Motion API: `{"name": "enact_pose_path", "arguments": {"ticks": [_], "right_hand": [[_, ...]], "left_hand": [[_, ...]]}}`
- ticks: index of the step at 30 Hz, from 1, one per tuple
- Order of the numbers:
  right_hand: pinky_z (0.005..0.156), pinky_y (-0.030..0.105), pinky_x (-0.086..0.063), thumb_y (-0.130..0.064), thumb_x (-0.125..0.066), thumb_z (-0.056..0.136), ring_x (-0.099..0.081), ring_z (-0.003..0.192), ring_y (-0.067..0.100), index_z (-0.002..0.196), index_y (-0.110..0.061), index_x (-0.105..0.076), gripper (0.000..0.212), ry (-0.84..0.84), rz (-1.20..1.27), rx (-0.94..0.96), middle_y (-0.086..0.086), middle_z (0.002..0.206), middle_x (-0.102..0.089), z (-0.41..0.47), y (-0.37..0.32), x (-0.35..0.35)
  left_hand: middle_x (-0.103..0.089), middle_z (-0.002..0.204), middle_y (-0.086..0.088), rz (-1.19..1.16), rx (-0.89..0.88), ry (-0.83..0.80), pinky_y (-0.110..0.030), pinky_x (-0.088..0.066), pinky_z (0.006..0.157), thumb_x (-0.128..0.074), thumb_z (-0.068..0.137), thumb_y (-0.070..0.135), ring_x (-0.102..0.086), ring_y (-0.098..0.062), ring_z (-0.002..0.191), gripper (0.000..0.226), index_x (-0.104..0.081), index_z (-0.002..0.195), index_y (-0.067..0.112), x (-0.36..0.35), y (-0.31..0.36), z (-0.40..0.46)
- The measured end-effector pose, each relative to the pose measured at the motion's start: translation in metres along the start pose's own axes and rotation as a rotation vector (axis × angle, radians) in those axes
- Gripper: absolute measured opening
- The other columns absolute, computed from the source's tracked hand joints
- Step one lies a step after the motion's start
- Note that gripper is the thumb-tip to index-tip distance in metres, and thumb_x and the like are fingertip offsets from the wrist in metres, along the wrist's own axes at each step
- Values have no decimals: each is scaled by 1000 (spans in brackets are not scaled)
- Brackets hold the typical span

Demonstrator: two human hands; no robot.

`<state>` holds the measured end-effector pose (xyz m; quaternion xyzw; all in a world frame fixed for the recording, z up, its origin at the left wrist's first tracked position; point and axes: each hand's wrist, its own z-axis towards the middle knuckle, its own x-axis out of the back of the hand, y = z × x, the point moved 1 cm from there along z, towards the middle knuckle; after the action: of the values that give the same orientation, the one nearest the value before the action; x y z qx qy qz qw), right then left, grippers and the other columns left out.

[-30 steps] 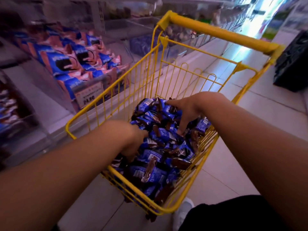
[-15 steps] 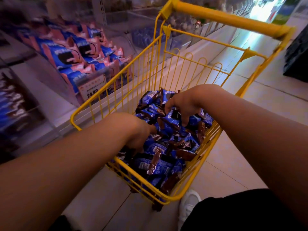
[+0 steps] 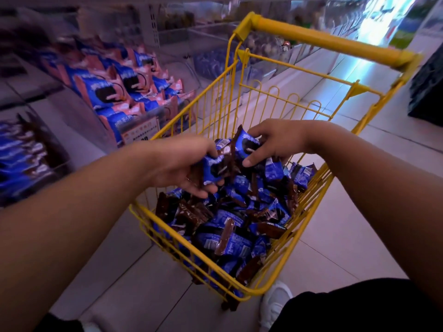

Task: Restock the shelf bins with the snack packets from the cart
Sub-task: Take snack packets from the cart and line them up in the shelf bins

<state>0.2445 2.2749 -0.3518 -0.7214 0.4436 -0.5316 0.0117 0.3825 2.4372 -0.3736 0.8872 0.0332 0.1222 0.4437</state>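
A yellow wire cart (image 3: 309, 37) stands on the floor in front of me, its basket heaped with blue and brown snack packets (image 3: 230, 238). Above the heap, my left hand (image 3: 184, 164) grips a bunch of blue and brown packets (image 3: 213, 168). My right hand (image 3: 275, 142) pinches a blue packet (image 3: 245, 144) between thumb and fingers, close beside the left hand's bunch. At the far left a clear shelf bin (image 3: 26, 152) holds matching blue and brown packets.
A second bin (image 3: 124, 92) of blue and pink cookie packs with a price tag sits left of the cart. More shelf bins run along the aisle behind. My white shoe (image 3: 275, 300) is by the cart's near corner. A dark crate (image 3: 429, 87) stands at right.
Both hands rose out of the heap, each now holding packets, and came closer together above the cart. The view tilted down slightly.
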Motion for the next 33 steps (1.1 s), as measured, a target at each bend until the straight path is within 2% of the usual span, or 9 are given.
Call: {"name": "enact_pose_path", "arguments": {"ticks": [6, 9, 13, 16, 18, 21, 25, 28, 33], "right_hand": [[85, 56, -58, -59, -80, 56, -69, 98, 36, 101, -15, -74, 63, 60, 18, 88, 18, 103, -72, -33, -25, 12], [75, 39, -59, -50, -83, 65, -72, 82, 23, 92, -10, -72, 49, 185, -181, 138, 8, 86, -75, -51, -37, 25], [58, 27, -55, -42, -87, 61, -70, 70, 19, 82, -16, -73, 37, 187, -122, 273, 5, 76, -73, -74, -49, 9], [59, 32, -51, -35, -90, 66, -65, 69, 22, 85, -16, -73, 32, 238, -167, 363, 6, 77, -71, -63, -68, -14], [59, 35, -51, -34, -91, 64, -65, 69, 24, 88, -17, -74, 33, 264, -136, 356, 9, 81, -73, -56, -76, -18], [57, 31, -49, -44, -86, 66, -62, 63, 17, 87, -16, -76, 36, 255, 217, 267, 10, 76, -69, -58, -69, -14], [44, 22, -53, -62, -70, 76, -65, 53, 12, 94, -16, -68, 49, 262, 914, -59, 3, 69, -67, -54, -53, -7], [55, 27, -60, -43, -77, 73, -73, 80, 20, 106, -22, -66, 41, 71, 1194, -14, 9, 98, -70, -53, -50, -9], [66, 23, -61, -12, -73, 68, -73, 93, 24, 97, 0, -73, 32, -81, 1265, 139, 18, 106, -72, -55, -43, -7]], "left_hand": [[-72, 107, -22, -500, 88, -144, -36, -58, 66, -39, 91, 22, -72, -28, 71, 38, -65, 110, 3, 27, -4, -22], [-73, 103, -20, -531, 71, -88, -34, -53, 67, -39, 92, 24, -68, -26, 66, 37, -64, 113, 5, 30, -8, -25], [-74, 96, -18, -477, -6, -113, -36, -53, 71, -47, 94, 40, -68, -27, 66, 35, -68, 103, 15, 30, -9, -29], [-74, 101, -16, -407, -37, -202, -42, -58, 69, -68, 73, 59, -73, -35, 80, 47, -77, 89, 16, 25, -9, -33], [-75, 96, -16, -366, -55, -203, -37, -58, 61, -74, 67, 49, -73, -33, 76, 38, -79, 84, 15, 24, -9, -35], [-73, 84, -18, -452, -38, -156, -35, -57, 55, -69, 67, 29, -71, -30, 65, 28, -71, 87, 9, 29, -10, -35], [-71, 87, -22, -585, -19, -175, -43, -59, 62, -64, 72, 20, -71, -33, 70, 26, -67, 90, 2, 30, -13, -34], [-71, 95, -24, -670, -18, -192, -48, -58, 64, -61, 75, 17, -72, -35, 74, 29, -67, 96, -1, 27, -14, -33], [-70, 103, -28, -766, -39, -224, -50, -58, 65, -58, 79, 16, -72, -37, 78, 34, -63, 107, -4, 25, -10, -33]]}}
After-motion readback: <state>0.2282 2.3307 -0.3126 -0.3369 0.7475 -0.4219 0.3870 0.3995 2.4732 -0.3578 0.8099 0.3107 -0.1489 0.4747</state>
